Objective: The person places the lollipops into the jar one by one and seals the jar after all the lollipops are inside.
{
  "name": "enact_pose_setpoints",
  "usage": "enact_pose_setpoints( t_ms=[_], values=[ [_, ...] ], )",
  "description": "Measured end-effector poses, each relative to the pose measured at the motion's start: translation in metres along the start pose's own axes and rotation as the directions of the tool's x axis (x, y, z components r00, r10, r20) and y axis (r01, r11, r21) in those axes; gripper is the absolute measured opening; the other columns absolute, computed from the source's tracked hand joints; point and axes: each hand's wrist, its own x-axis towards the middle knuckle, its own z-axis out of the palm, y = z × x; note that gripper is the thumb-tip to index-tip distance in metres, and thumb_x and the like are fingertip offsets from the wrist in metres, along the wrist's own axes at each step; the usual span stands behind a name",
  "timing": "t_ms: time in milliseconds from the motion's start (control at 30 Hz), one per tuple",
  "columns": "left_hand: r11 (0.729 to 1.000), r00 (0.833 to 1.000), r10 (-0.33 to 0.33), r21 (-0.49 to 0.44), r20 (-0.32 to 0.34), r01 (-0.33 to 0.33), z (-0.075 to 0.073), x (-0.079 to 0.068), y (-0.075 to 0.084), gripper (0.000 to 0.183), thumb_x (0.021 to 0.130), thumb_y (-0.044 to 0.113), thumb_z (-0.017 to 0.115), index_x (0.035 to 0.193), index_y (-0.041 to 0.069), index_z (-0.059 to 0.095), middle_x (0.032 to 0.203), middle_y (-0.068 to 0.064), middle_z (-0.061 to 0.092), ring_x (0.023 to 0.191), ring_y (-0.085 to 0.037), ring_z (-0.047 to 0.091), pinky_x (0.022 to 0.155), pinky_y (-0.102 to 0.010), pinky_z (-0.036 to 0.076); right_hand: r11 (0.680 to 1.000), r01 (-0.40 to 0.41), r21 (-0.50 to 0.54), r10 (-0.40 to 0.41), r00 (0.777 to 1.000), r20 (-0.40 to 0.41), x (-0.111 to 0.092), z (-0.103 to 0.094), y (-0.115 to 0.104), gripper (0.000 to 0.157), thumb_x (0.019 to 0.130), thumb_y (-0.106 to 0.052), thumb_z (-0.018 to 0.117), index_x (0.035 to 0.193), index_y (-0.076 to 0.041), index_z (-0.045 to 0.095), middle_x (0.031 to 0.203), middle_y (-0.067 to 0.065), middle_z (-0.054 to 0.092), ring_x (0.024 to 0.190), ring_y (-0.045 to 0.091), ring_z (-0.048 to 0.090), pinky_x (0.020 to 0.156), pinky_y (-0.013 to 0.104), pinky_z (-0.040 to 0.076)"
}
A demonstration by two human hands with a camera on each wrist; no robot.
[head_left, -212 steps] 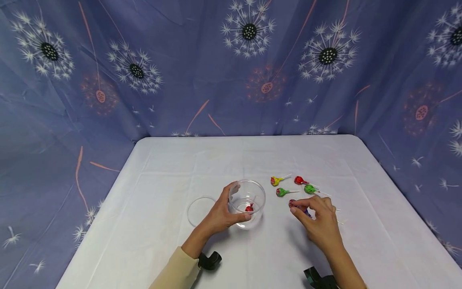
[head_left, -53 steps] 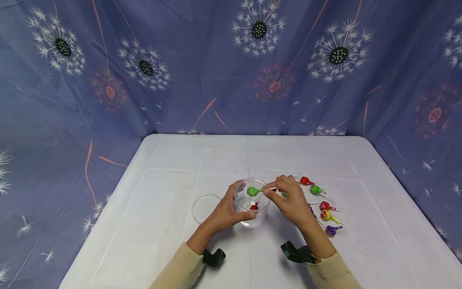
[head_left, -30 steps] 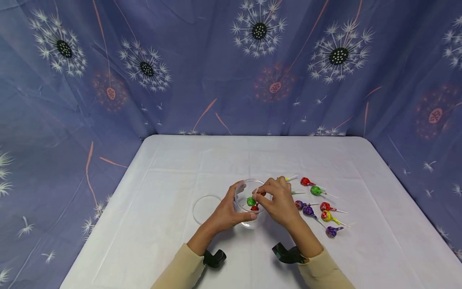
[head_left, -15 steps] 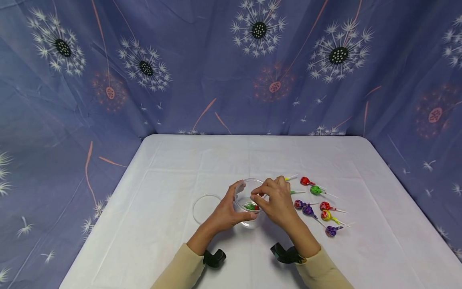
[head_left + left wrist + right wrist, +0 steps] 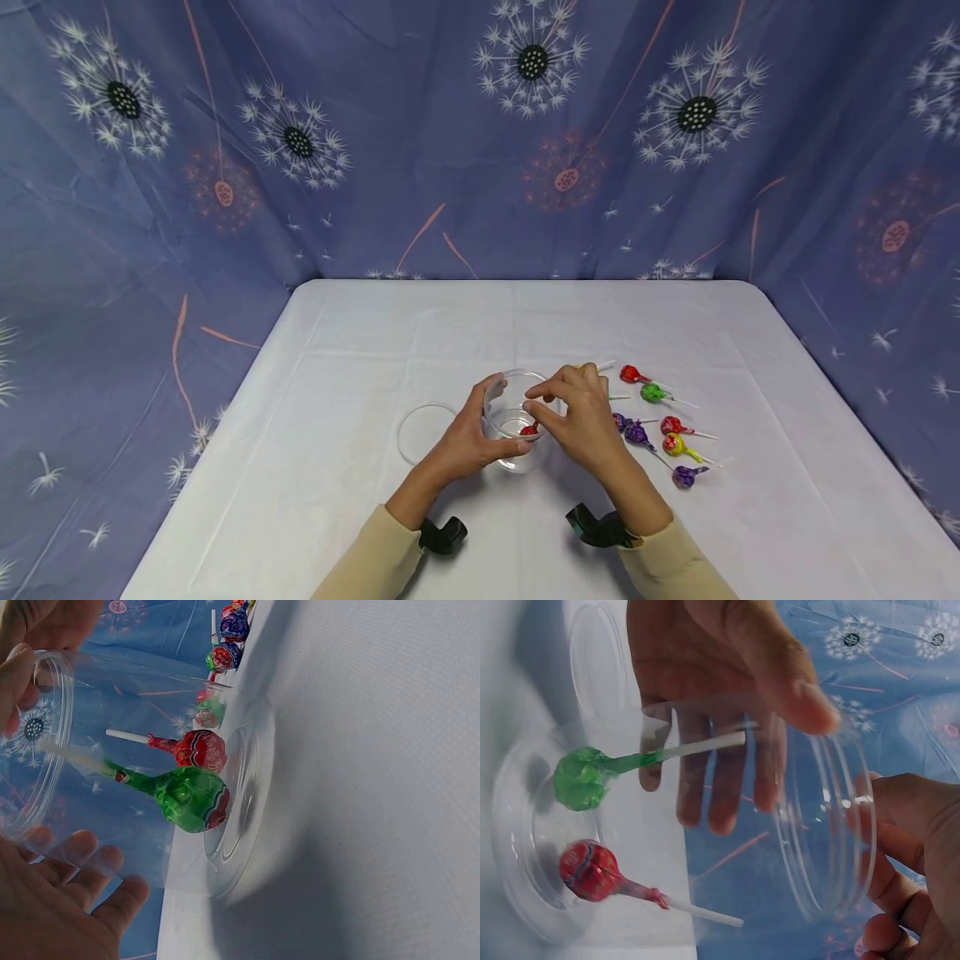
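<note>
My left hand (image 5: pixel 465 442) grips a clear plastic jar (image 5: pixel 825 847) by its side, thumb at the front near the rim. Inside, a red lollipop (image 5: pixel 201 750) and a green lollipop (image 5: pixel 193 799) stand heads down on the jar's bottom, sticks leaning upward. In the head view the green one is hidden. My right hand (image 5: pixel 581 417) is at the rim on the right, thumb and index finger bent over the opening and a little apart. No lollipop shows in those fingers; the green one's stick ends clear of them in the right wrist view.
Several wrapped lollipops lie right of the jar, among them a red one (image 5: pixel 630 374), a green one (image 5: pixel 652 392), a yellow one (image 5: pixel 673 444) and a purple one (image 5: pixel 684 477). A clear ring-shaped lid (image 5: pixel 400 433) lies left of the jar on the white tablecloth (image 5: pixel 337 358).
The right hand has brought the green lollipop from the table over the jar, lowered it in and let it go. The left hand has kept its grip on the jar.
</note>
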Motion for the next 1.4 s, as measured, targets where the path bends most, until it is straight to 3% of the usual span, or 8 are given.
enact_pose_setpoints(
  t_ms=[367, 567, 1000, 1400],
  values=[
    [1.000, 1.000, -0.013, -0.010, -0.008, 0.013, 0.001, -0.001, 0.001, 0.097, 0.069, 0.041, 0.082, 0.144, 0.037, 0.021, 0.150, 0.002, 0.035, 0.136, -0.026, 0.037, 0.107, -0.049, 0.032, 0.996, -0.088, 0.022, 0.089, 0.996, -0.019, -0.007, -0.024, 0.010, 0.015, 0.072, -0.018, 0.082, 0.085, -0.016, 0.074, 0.079, -0.003, 0.058, 0.084, 0.011, 0.037, 0.076, 0.034, 0.025],
    [1.000, 1.000, -0.009, -0.008, -0.014, 0.009, 0.001, 0.000, 0.001, 0.095, 0.069, 0.041, 0.082, 0.143, 0.037, 0.022, 0.150, -0.002, 0.035, 0.136, -0.026, 0.037, 0.108, -0.050, 0.031, 0.988, -0.151, -0.019, 0.150, 0.989, -0.014, -0.015, -0.036, 0.019, 0.016, 0.072, -0.018, 0.082, 0.086, -0.015, 0.074, 0.082, -0.001, 0.059, 0.089, 0.012, 0.038, 0.077, 0.034, 0.026],
    [1.000, 1.000, -0.006, -0.015, -0.006, 0.006, 0.001, -0.001, 0.000, 0.094, 0.069, 0.041, 0.082, 0.143, 0.038, 0.023, 0.151, -0.003, 0.035, 0.137, -0.026, 0.036, 0.108, -0.048, 0.031, 0.974, -0.200, -0.108, 0.195, 0.979, -0.055, -0.045, -0.059, 0.050, 0.016, 0.070, -0.012, 0.081, 0.084, -0.012, 0.074, 0.079, 0.002, 0.060, 0.084, 0.012, 0.036, 0.072, 0.032, 0.018],
    [1.000, 1.000, -0.015, -0.005, -0.001, 0.015, 0.002, 0.000, 0.001, 0.096, 0.070, 0.042, 0.081, 0.145, 0.032, 0.022, 0.151, -0.003, 0.034, 0.138, -0.025, 0.035, 0.109, -0.050, 0.030, 0.938, -0.310, -0.152, 0.299, 0.950, -0.095, -0.074, -0.085, 0.079, 0.015, 0.074, -0.012, 0.078, 0.088, -0.010, 0.073, 0.083, 0.004, 0.062, 0.085, 0.011, 0.034, 0.071, 0.032, 0.018]
  ],
)
